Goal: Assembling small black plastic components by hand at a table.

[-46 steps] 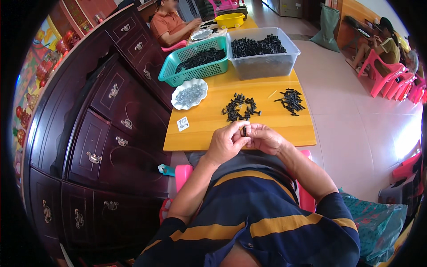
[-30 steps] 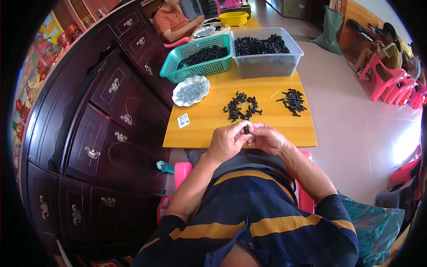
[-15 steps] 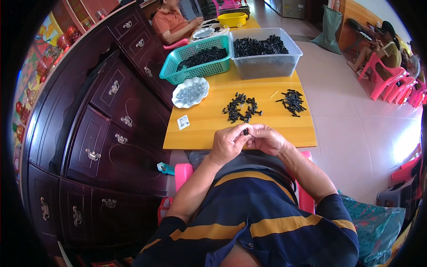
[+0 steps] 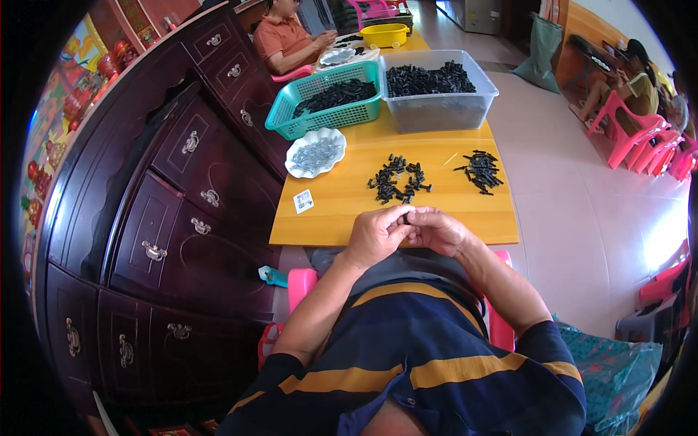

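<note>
My left hand (image 4: 375, 237) and my right hand (image 4: 439, 232) meet just over the table's near edge, fingers pinched together. Between their fingertips sits a small black plastic piece (image 4: 406, 219), mostly covered by the fingers. Beyond the hands, a loose ring of short black pieces (image 4: 383, 190) lies on the yellow wooden table (image 4: 331, 225). To its right is a heap of slimmer black pieces (image 4: 482, 173), with a thin yellowish stick (image 4: 451, 158) beside it. A white scalloped dish (image 4: 296, 168) of small clear pieces stands on the left, above a white printed card (image 4: 303, 201).
Farther back are a green basket (image 4: 280, 128) and a clear plastic bin (image 4: 436, 120), both holding many black pieces. A yellow tub (image 4: 384, 35) stands behind them, near a seated person in orange (image 4: 280, 36). Dark wooden cabinets (image 4: 167, 182) line the left side; pink chairs (image 4: 625, 131) stand right.
The fingers have closed further over the small black piece, so less of it shows. Both hands stay at the table's near edge; the whole view has shifted slightly.
</note>
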Available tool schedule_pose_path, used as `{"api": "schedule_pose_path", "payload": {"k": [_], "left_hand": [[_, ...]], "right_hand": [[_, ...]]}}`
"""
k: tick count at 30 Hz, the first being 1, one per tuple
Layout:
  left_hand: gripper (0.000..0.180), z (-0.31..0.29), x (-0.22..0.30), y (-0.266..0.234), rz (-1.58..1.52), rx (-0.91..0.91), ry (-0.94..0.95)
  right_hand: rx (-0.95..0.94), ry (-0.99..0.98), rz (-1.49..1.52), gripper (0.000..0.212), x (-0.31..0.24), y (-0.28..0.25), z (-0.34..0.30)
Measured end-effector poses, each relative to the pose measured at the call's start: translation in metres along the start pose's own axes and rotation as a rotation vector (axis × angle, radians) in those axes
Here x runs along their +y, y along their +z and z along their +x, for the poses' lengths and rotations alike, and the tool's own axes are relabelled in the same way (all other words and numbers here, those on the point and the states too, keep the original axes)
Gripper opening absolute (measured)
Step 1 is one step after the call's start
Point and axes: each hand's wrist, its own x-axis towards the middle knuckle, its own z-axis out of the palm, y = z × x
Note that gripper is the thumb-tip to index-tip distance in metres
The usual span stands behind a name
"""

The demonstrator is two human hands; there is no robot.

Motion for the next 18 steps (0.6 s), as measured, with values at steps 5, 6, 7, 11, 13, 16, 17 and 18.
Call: {"api": "schedule_pose_path", "payload": {"k": [5,6,7,11,13,16,17,18], "left_hand": [[0.030,0.0064,0.0028,-0.0045,0.031,-0.017,0.065],[0.029,0.0083,0.0051,-0.0054,0.017,-0.037,0.076],[0.029,0.0091,0.0051,-0.0047,0.019,-0.037,0.079],[0.029,0.0061,-0.0007,-0.0003,0.015,-0.032,0.032],[0.030,0.0056,0.0001,-0.0012,0.016,-0.039,-0.010],[0.032,0.0070,0.0051,-0.0043,0.091,-0.027,0.078],[0.033,0.0067,0.0034,-0.0029,0.076,-0.011,0.096],[0.033,0.0066,0.0029,-0.0019,0.061,0.004,0.114]], "right_hand": [[-0.012,-0.028,0.052,0.016,0.0002,0.0007,-0.0011],[-0.010,-0.042,0.051,0.016,0.0005,0.0002,-0.0010],[-0.006,-0.059,0.049,0.016,0.0003,0.0001,-0.0012],[-0.016,-0.082,0.044,0.016,-0.0014,0.0016,-0.0011],[-0.016,-0.084,0.028,0.018,-0.0001,-0.0014,0.0003],[-0.023,-0.076,0.029,0.019,-0.0005,0.0008,-0.0021],[-0.028,-0.076,0.026,0.019,-0.0001,0.0002,-0.0022],[-0.033,-0.081,0.023,0.019,0.0005,-0.0013,-0.0019]]}}
